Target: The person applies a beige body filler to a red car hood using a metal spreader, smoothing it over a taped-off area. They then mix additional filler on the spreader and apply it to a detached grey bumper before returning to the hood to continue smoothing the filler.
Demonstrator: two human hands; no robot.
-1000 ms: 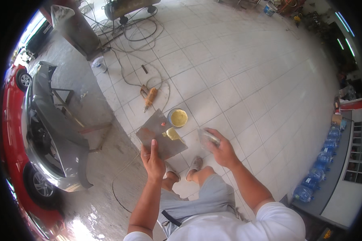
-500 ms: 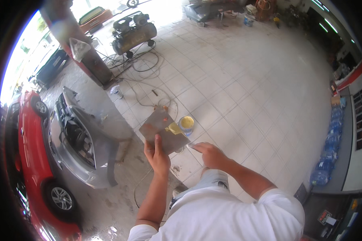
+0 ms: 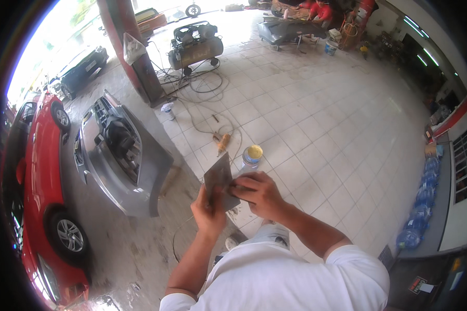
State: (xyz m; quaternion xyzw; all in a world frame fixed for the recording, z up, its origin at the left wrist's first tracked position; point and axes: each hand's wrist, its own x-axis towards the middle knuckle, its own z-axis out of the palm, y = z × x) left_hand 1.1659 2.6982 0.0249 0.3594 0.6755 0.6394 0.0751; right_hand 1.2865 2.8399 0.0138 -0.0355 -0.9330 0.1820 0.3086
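Note:
My left hand [image 3: 208, 215] is closed on a flat grey board [image 3: 218, 175], which is tilted up so that its face is seen at a slant. At the board's right edge, my right hand [image 3: 262, 196] has its fingers bent and pressed together; what they grip is hidden against the board. Just beyond the hands, an open can [image 3: 252, 154] with yellow paste in it stands on the tiles. An orange power tool [image 3: 223, 142] lies on the floor left of the can, beside a loose cable.
To the left lies a grey car bumper [image 3: 122, 160], with a red car [image 3: 44, 197] past it. An air compressor [image 3: 195, 49] with hoses stands by a red pillar [image 3: 135, 67]. Blue water jugs [image 3: 417, 217] line the right wall. A person in red [image 3: 321, 11] is at the back.
The board has tipped from nearly flat to steep, and its yellow patch no longer shows. My right hand has moved up and left against the board. The view has shifted, revealing the person in red.

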